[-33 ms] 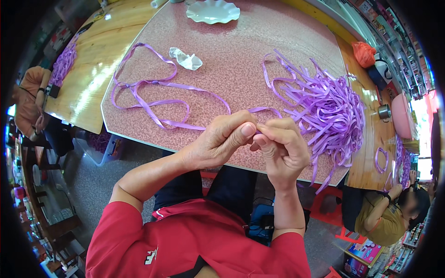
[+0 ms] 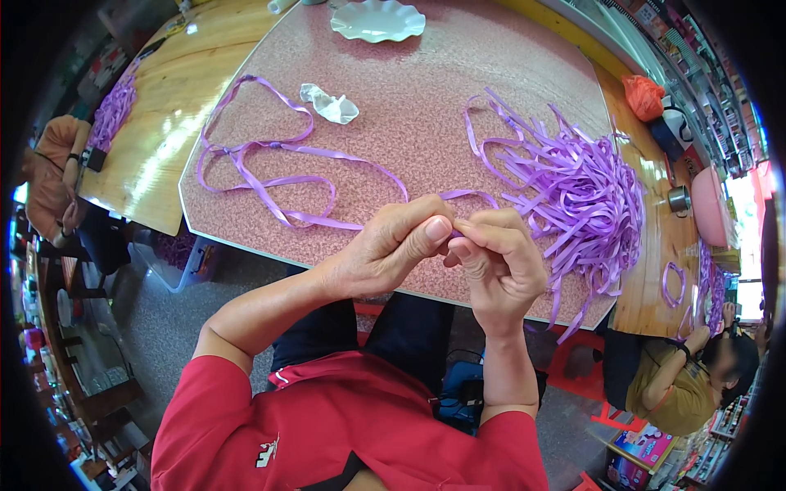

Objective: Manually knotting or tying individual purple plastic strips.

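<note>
Close together over the table's near edge, my left hand (image 2: 401, 248) and my right hand (image 2: 505, 266) both pinch a purple ribbon (image 2: 332, 223). Between the fingertips only a small dark-purple bit of it shows; most of that part is hidden. From my hands the ribbon runs left in loose loops with small knots along it, lying on the pink speckled tabletop (image 2: 393, 106). Another stretch leads right toward a big tangled heap of purple ribbons (image 2: 585, 196), some of whose ends hang over the near edge.
A crumpled white tissue (image 2: 330, 105) and a white scalloped plate (image 2: 378, 20) lie farther back. Wooden tables adjoin both sides, with more ribbon bundles (image 2: 113, 113). One person sits at far left, another at right (image 2: 675, 376). A plastic bin (image 2: 172, 258) stands on the floor.
</note>
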Demonstrator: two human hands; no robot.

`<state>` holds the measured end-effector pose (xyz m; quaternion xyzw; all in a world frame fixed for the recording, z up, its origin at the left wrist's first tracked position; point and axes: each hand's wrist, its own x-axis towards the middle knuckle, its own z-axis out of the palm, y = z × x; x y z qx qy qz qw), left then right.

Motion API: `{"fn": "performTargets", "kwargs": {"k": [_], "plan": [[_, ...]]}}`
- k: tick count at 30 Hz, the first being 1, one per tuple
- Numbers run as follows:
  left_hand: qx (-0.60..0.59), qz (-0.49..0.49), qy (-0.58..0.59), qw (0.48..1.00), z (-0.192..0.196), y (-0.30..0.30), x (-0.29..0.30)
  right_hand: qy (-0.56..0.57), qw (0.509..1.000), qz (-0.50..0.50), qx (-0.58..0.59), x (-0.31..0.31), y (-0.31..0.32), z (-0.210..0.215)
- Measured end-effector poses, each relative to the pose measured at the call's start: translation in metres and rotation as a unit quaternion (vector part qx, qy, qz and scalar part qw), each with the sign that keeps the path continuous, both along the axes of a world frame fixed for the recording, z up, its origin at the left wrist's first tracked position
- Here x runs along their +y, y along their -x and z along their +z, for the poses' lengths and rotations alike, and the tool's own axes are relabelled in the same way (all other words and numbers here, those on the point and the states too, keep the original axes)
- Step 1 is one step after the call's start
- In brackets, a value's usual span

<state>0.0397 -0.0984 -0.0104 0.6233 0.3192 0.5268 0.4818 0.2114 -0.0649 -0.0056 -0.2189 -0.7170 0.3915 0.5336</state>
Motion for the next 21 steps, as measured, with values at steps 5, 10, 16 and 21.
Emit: {"fn": "performTargets", "kwargs": {"k": [5,10,16,21], "plan": [[-0.011,-0.013,0.017,1.000,-0.001,0.007,0.002,-0.057,0.998,0.003,-0.038,0.002,-0.001,-0.004],[0.015,0.019,-0.043,0.999,-0.008,0.005,0.003,-0.017,0.998,-0.027,-0.045,-0.006,0.003,0.005],[0.066,0.067,-0.145,0.985,-0.015,0.007,0.007,0.085,0.996,-0.011,-0.025,-0.007,-0.001,0.006],[0.078,0.087,-0.207,0.971,-0.019,0.005,0.009,-0.064,0.993,-0.035,-0.088,-0.005,-0.003,0.000]]}}
